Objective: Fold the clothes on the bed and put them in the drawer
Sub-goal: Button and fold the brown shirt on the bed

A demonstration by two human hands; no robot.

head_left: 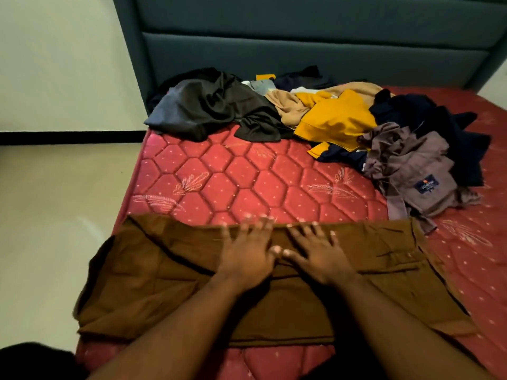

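A brown garment (142, 281) lies spread flat across the near part of the red quilted mattress (247, 176). My left hand (247, 253) and my right hand (318, 256) press side by side on its far middle edge, fingers straight and spread, thumbs nearly touching. Behind them lies a pile of unfolded clothes: a dark grey garment (208, 105), a tan one (288, 105), a yellow one (337, 116), a navy one (428, 116) and a mauve shirt (414, 165) with a dark label. No drawer is in view.
A dark teal padded headboard (301, 50) rises behind the clothes pile. A pale tiled floor (55, 215) and a white wall with a black skirting strip are on the left of the bed. The brown garment's left end overhangs the mattress edge.
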